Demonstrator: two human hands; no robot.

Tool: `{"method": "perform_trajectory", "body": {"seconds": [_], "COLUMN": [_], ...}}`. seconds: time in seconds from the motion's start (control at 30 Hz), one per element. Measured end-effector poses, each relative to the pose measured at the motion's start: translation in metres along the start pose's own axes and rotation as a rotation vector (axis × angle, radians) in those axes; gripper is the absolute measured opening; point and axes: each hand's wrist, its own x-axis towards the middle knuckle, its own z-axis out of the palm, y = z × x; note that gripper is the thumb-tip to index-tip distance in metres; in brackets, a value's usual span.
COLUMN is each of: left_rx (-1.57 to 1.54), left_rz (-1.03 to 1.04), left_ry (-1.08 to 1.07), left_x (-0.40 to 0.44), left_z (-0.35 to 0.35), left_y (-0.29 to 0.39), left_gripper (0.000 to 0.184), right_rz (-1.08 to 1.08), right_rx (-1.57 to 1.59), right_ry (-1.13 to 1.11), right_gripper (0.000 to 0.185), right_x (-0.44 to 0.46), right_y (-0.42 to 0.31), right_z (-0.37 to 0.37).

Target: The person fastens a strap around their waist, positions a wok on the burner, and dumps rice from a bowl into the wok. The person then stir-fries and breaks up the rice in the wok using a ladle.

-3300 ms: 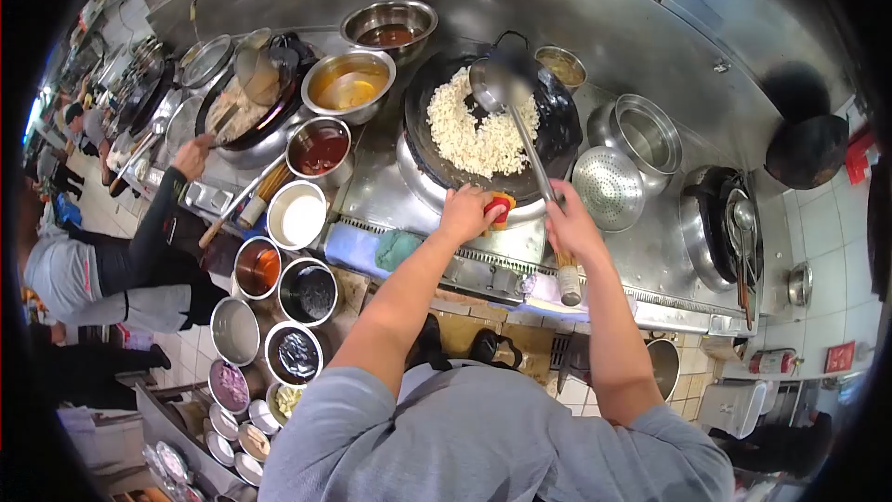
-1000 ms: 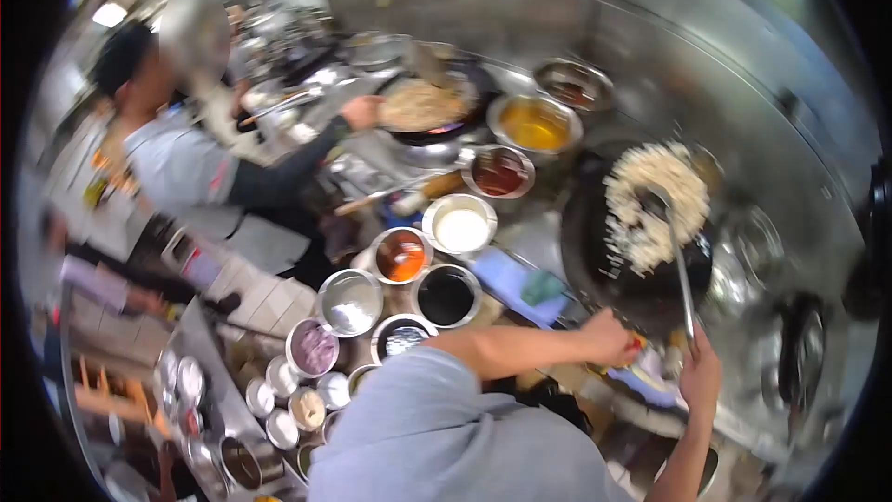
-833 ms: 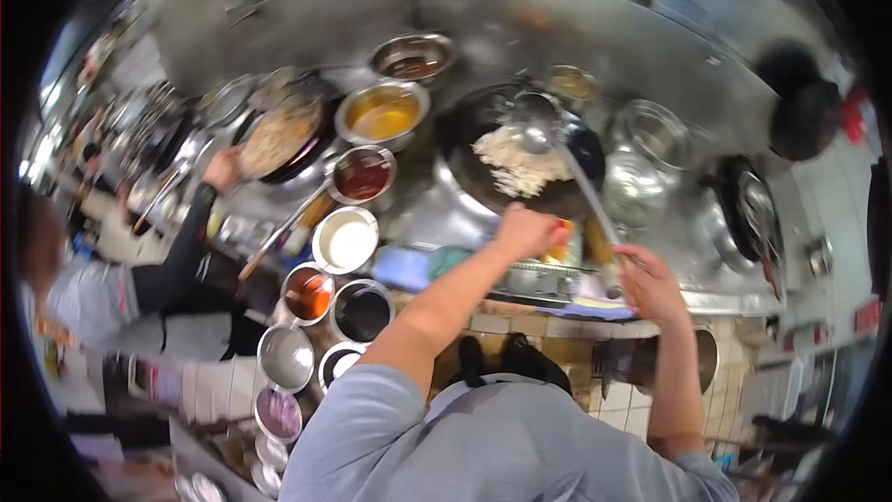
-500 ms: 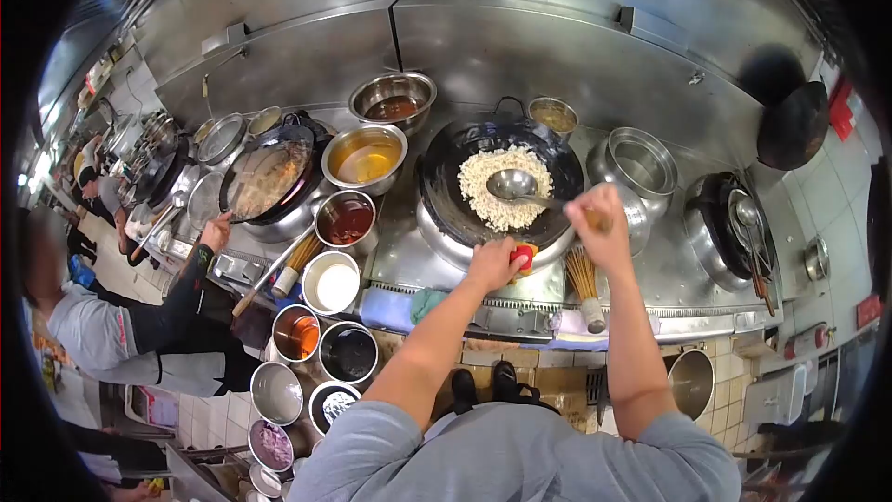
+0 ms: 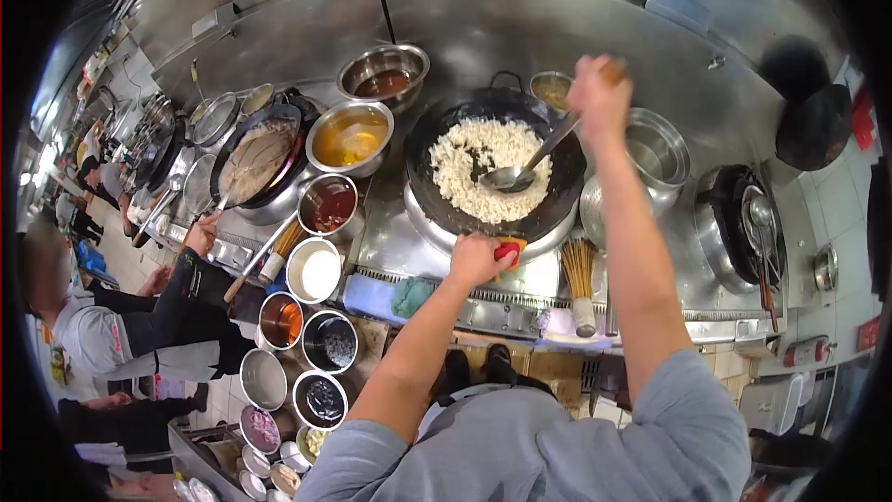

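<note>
The black wok [image 5: 423,139] in front of me sits on the burner, with loose pale food [image 5: 465,149] that looks like rice spread inside. My right hand [image 5: 599,102] is raised above the wok's far right side, closed round the end of a metal ladle [image 5: 509,179]. The ladle slants down to the left, its bowl touching the food. At the near rim my left hand [image 5: 477,260] is closed on the wok's edge, beside a red and yellow cloth [image 5: 507,253]. Whatever handle is under those fingers is hidden.
Left of the wok stand steel bowls of yellow liquid [image 5: 351,138] and brown sauce [image 5: 383,84], plus several pots of seasonings. A bamboo brush [image 5: 579,293] lies at the near right. A steel pot [image 5: 656,153] stands right. A co-worker [image 5: 102,330] works at the left wok [image 5: 263,156].
My right hand has moved up and away from me, tilting the ladle more steeply. The food is spread wider, with a dark gap in its middle. My left hand keeps its hold.
</note>
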Motion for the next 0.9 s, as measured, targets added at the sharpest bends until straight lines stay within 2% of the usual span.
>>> {"method": "perform_trajectory", "body": {"seconds": [0.07, 0.13, 0.2, 0.23, 0.3, 0.33, 0.4, 0.43, 0.47, 0.53, 0.6, 0.63, 0.73, 0.8, 0.87, 0.9], "left_rx": [0.012, 0.013, 0.02, 0.039, 0.053, 0.036, 0.004, 0.005, 0.006, 0.008, -0.024, -0.001, 0.017, 0.032, -0.105, -0.138], "left_rz": [0.019, 0.007, 0.002, 0.013, 0.012, 0.015, 0.004, 0.007, 0.01, -0.008, 0.028, 0.053, -0.029, 0.006, 0.061, 0.043], "left_ry": [0.018, -0.041, -0.041, -0.005, -0.009, 0.0, 0.001, 0.023, 0.04, 0.017, 0.022, 0.006, -0.069, -0.087, -0.005, -0.007], "left_x": [0.009, 0.003, 0.006, 0.01, -0.003, 0.002, 0.002, 0.003, 0.002, -0.001, 0.004, 0.005, 0.006, 0.004, 0.004, 0.002], "left_z": [0.0, 0.006, 0.001, 0.001, 0.003, 0.001, 0.001, 0.001, -0.001, -0.001, -0.001, 0.001, -0.001, -0.005, 0.0, -0.005], "left_y": [-0.005, -0.003, 0.002, 0.002, 0.002, 0.002, 0.005, 0.006, 0.006, 0.006, 0.002, -0.001, 0.001, 0.003, -0.005, -0.004], "left_gripper": [0.037, 0.038, 0.038, 0.037, 0.037, 0.036, 0.036, 0.035, 0.035, 0.035, 0.035, 0.035, 0.037, 0.038, 0.037, 0.036], "right_rz": [-0.109, -0.14, 0.001, -0.011, 0.165, 0.161, -0.126, -0.172, -0.156, 0.187, 0.268, 0.277, 0.059, 0.059, 0.013, -0.085], "right_rx": [0.136, 0.25, 0.096, 0.103, 0.207, 0.208, 0.307, 0.247, 0.245, 0.032, 0.118, 0.127, 0.09, 0.067, -0.038, -0.038], "right_ry": [0.018, 0.037, -0.063, -0.075, -0.165, -0.165, -0.069, -0.141, -0.141, -0.191, -0.307, -0.323, -0.26, -0.244, -0.167, -0.193], "right_gripper": [0.03, 0.03, 0.03, 0.03, 0.028, 0.028, 0.026, 0.027, 0.027, 0.029, 0.029, 0.029, 0.034, 0.035, 0.034, 0.033], "right_x": [0.02, 0.017, 0.007, 0.02, 0.029, 0.032, 0.026, 0.018, 0.022, 0.043, 0.05, 0.034, -0.012, -0.017, -0.045, -0.065], "right_y": [-0.022, 0.013, 0.042, 0.032, 0.009, 0.014, 0.041, 0.049, 0.049, 0.028, -0.015, -0.013, 0.001, 0.004, -0.037, -0.043], "right_z": [-0.023, -0.034, -0.005, 0.008, 0.023, 0.027, 0.026, 0.036, 0.032, 0.025, -0.01, -0.009, -0.01, -0.01, -0.005, -0.004]}}
